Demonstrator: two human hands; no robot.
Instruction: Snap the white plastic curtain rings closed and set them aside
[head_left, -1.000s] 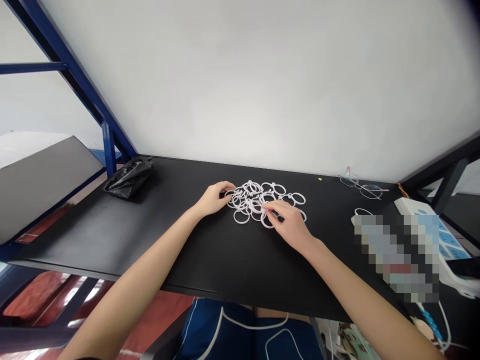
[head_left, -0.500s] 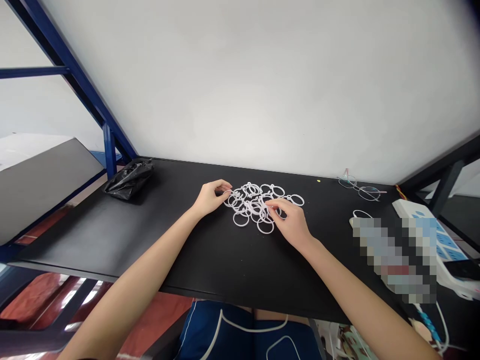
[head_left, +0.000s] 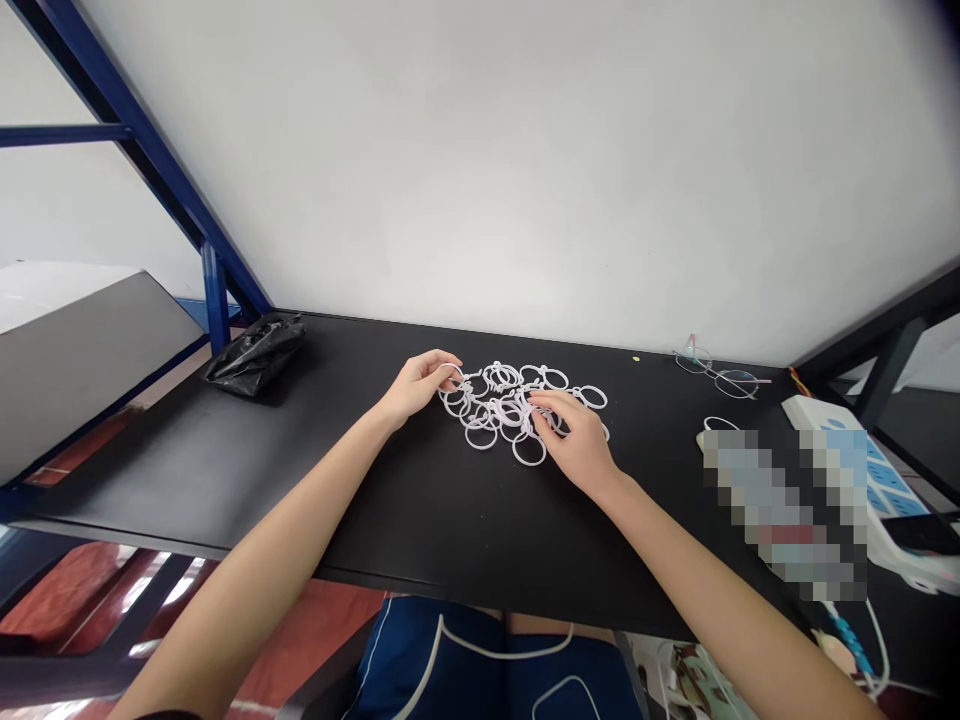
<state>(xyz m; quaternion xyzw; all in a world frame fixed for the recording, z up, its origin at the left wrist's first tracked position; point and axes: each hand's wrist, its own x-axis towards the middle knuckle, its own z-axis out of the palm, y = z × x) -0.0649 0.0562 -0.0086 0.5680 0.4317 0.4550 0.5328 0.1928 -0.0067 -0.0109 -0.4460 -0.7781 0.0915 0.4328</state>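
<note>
A pile of several white plastic rings (head_left: 510, 405) lies in the middle of the black table (head_left: 300, 450). My left hand (head_left: 416, 385) is at the pile's left edge, its fingertips pinched on one white ring. My right hand (head_left: 574, 440) rests on the pile's right side, fingers curled and pinching rings near the middle. Some rings are hidden under my right hand.
A crumpled black plastic bag (head_left: 255, 355) sits at the back left. Eyeglasses (head_left: 720, 372) lie at the back right by the wall. A white power strip (head_left: 862, 470) and cables occupy the right edge. A blue metal frame (head_left: 214, 295) stands at left.
Both hands shifted slightly left over the pile. My left fingers lifted onto a ring at the pile's edge, and the rings under my right hand were drawn a little closer together.
</note>
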